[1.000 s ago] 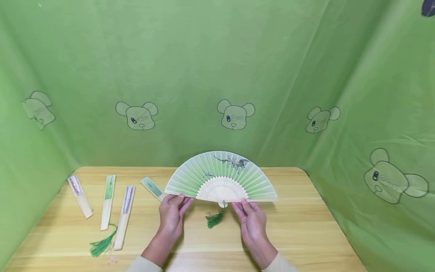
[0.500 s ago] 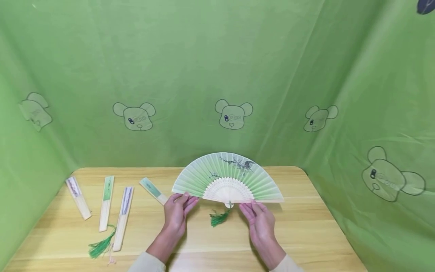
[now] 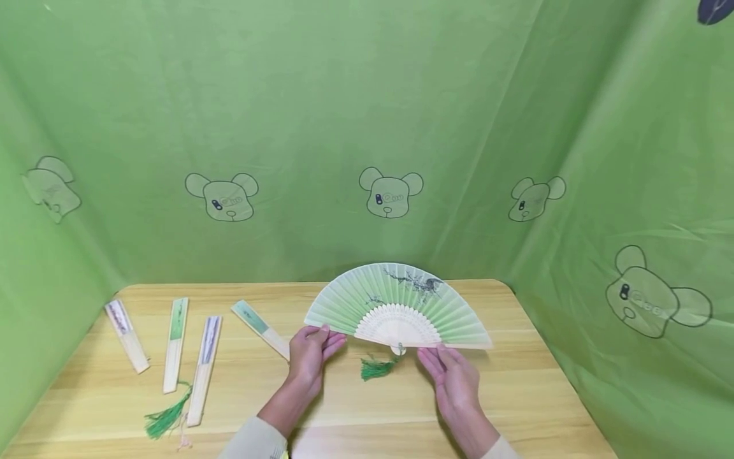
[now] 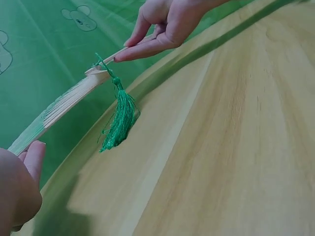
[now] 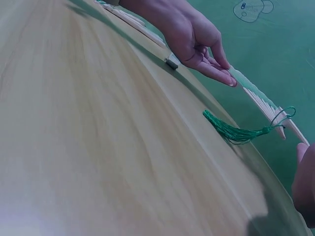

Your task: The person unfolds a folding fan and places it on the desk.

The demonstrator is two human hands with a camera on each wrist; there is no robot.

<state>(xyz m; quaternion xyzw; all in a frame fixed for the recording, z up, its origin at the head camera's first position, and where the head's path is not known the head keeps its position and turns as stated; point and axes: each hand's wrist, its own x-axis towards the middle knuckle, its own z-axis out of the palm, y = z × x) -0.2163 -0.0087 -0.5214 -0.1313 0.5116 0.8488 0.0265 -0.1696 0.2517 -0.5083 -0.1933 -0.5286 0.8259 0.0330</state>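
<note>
A spread green folding fan with a dark bird-and-branch print is held up above the table in the head view. My left hand pinches its lower left edge between thumb and fingers. At the lower right edge, my right hand pinches the end stick, a little right of the pivot. From the pivot hangs a green tassel, which both wrist views show dangling over the wood, here in the left wrist view as a tassel. The fan appears nearly edge-on in the right wrist view, between both hands.
Several folded fans lie on the wooden table to the left: a purple-and-white fan, a green fan, a bluish fan and a teal fan near my left hand. Green cloth walls the back and sides.
Both hands have carried the spread fan to the right in the head view, and its right end has dipped slightly. More of the teal folded fan shows beside my left hand.
</note>
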